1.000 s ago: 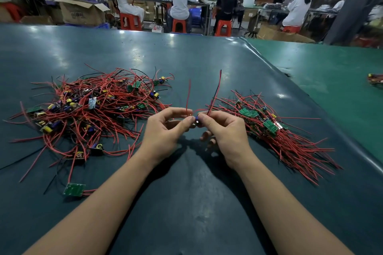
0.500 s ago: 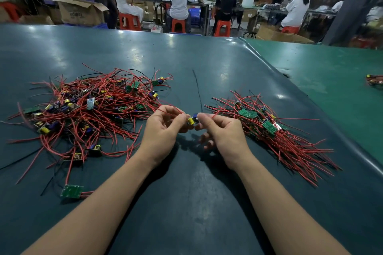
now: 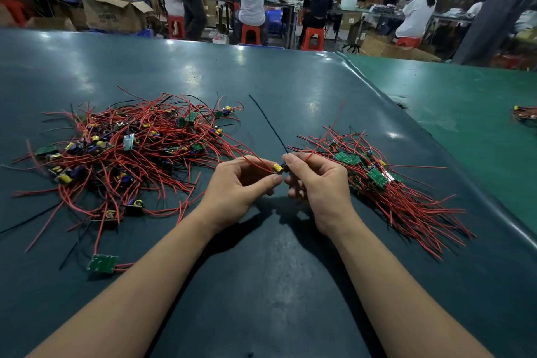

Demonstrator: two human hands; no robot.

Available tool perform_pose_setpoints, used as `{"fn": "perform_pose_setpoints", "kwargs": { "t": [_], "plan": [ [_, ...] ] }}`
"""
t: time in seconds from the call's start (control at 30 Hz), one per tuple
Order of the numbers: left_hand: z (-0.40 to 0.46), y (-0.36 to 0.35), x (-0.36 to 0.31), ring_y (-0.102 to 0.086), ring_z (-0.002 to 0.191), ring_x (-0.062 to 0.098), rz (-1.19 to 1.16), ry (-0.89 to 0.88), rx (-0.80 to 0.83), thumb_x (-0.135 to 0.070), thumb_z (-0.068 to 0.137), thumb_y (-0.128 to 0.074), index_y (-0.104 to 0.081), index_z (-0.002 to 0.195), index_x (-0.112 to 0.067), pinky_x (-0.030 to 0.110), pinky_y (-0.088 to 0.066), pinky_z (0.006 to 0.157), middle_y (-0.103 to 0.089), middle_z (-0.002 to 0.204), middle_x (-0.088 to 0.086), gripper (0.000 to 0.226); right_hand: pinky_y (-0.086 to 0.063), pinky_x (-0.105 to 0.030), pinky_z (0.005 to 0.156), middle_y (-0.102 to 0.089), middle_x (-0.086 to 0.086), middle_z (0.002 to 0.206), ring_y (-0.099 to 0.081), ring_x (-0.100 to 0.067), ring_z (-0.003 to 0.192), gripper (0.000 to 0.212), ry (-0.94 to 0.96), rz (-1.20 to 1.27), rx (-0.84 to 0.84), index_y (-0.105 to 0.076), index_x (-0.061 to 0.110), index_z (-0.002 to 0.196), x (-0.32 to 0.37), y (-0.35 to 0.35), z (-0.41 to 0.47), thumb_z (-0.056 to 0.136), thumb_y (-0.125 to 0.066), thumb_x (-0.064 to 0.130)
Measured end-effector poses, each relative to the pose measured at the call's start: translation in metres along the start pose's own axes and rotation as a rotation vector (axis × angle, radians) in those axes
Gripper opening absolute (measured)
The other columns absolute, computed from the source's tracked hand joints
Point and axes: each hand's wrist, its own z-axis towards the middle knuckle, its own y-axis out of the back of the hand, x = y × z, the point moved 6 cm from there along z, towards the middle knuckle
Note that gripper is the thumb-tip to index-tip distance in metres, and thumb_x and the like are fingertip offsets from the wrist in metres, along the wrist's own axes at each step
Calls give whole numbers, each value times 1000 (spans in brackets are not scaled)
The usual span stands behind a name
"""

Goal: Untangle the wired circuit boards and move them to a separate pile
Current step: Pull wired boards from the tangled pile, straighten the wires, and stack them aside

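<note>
Head view: the left hand [image 3: 242, 183] and the right hand [image 3: 315, 180] meet almost fingertip to fingertip above the dark table mat [image 3: 276, 285], and both pinch one small wired circuit board [image 3: 278, 168], its yellow component showing between the two thumbs. The left hand's fingers are curled with a red lead running out from under them toward the left; the right hand's fingers are curled on the board's other end, where a red lead [image 3: 325, 136] and a black lead [image 3: 267, 122] rise away from the knuckles toward the far side of the table. To the left of the left hand lies the large tangled pile [image 3: 125, 151], a dense knot of red wires, green boards and yellow parts; one green board [image 3: 102, 264] sits apart from it, nearer the left forearm. Just right of the right hand lies the sorted pile [image 3: 386, 183], its leads combed roughly one way, and it is clearly the smaller of the two. Assessment: the task appears well under way but less than half done. The held board looks nearly free, though whether its left-hand lead is clear of the tangle cannot be told. The bulk of the boards remain to be separated and moved across.
</note>
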Motion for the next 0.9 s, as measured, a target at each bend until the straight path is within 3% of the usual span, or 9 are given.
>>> {"fn": "perform_pose_setpoints", "kwargs": {
  "t": [0.2, 0.4, 0.5, 0.67, 0.8, 0.9],
  "plan": [
    [-2, 5, 0, -67, 68, 11, -60, 27, -52, 3, 79, -74, -71, 88, -9, 19, -54, 64, -73, 74, -3, 16, -40, -21, 37, -66, -1, 62, -53, -14, 41, 8, -47, 49, 16, -58, 10, 90, 2, -4, -2, 96, -54, 6],
    [0, 11, 3, -65, 65, 10, -111, 43, -120, -1, 81, -74, -69, 86, -11, 20, -55, 67, -70, 69, -3, 13, -39, -19, 38, -67, -5, 64, -57, -12, 46, 12, -97, 238, -146, -58, 10, 86, 0, 7, 3, 95, -55, 2],
    [-1, 12, 3, -65, 67, 11, -129, 25, -118, 0, 82, -72, -69, 88, -10, 21, -55, 70, -70, 72, -3, 13, -41, -19, 39, -66, -6, 66, -59, -12, 48, 10, -130, 304, -139, -61, 10, 86, -3, 8, 4, 93, -60, 4],
    [-3, 11, 2, -68, 78, 13, -183, 39, -34, 7, 81, -69, -64, 96, -3, 27, -55, 81, -71, 84, 3, 18, -44, -17, 41, -65, -4, 65, -58, -10, 50, 4, -196, 223, 52, -72, 8, 84, -6, -8, -3, 87, -70, 9],
    [-4, 8, 1, -66, 77, 7, -120, 33, -14, 1, 77, -75, -65, 91, -2, 16, -52, 75, -71, 80, -2, 18, -43, -17, 42, -65, -4, 64, -56, -11, 51, 8, -173, 204, 41, -75, 8, 82, -4, -7, -4, 87, -70, 5],
    [-4, 6, 0, -67, 71, 10, -97, 41, -5, -5, 77, -77, -69, 87, -5, 18, -53, 69, -71, 75, 1, 13, -40, -18, 40, -64, -4, 60, -52, -9, 46, 8, -94, 133, -46, -74, 7, 77, 0, -2, -4, 84, -72, 4]
  ]
}}
